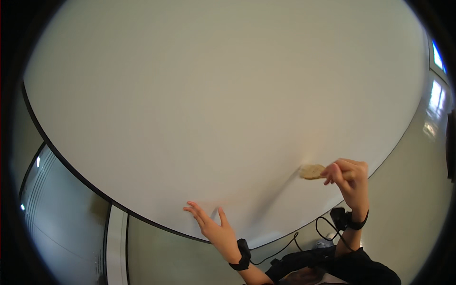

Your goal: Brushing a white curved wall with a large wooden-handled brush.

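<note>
A large white surface point(223, 95) with a dark left edge fills most of the view. My right hand point(346, 178) grips a pale tan brush-like object point(311, 172) at the right of the lower part of the surface, its broad end at or just over the surface, casting a long shadow. My left hand point(213, 223) is open, fingers spread, at the lower middle of the surface; whether its fingertips touch it I cannot tell. Black devices are strapped to both wrists point(242, 254), with black cables running from them.
A pale floor point(399, 199) lies beyond the surface's right edge and below it. At the lower left is a glass panel point(61, 218) beside a pale frame point(115, 242). Bright windows point(438, 57) show at the far right. My dark clothing point(370, 270) is at the bottom edge.
</note>
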### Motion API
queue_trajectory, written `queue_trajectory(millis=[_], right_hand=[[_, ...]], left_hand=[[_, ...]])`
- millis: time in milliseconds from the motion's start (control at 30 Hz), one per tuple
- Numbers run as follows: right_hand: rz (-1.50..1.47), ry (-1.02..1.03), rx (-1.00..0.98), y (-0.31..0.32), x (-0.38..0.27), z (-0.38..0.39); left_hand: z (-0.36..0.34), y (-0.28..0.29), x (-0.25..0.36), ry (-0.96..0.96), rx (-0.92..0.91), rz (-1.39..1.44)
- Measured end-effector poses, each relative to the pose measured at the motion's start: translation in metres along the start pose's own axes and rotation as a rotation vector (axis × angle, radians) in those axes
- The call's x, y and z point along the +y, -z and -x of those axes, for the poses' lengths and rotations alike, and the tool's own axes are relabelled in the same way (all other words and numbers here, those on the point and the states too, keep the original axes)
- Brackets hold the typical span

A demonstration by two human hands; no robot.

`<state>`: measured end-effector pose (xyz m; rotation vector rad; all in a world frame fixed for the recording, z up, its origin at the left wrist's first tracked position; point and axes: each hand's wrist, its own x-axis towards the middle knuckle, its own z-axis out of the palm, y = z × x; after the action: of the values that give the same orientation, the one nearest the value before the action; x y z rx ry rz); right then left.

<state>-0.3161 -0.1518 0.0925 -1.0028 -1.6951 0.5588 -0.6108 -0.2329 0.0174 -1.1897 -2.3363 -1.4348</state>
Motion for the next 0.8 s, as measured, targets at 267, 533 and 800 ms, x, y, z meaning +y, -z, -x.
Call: queue_trajectory(millis=[267, 533, 800], right_hand=[[-0.3, 0.678, 0.308, -0.004, -0.083, -0.04], [-0.19, 0.596, 0.236, -0.016, -0.08, -0.042], [0.012, 0.155, -0.005, -0.026, -0.023, -0.007]], left_hand=[[0.002, 0.024, -0.015, -0.065, 0.015, 0.046], [-0.004, 0.023, 0.006, -0.042, 0.034, 0.084], [-0.009, 0.019, 0.019, -0.071, 0.101, 0.057]])
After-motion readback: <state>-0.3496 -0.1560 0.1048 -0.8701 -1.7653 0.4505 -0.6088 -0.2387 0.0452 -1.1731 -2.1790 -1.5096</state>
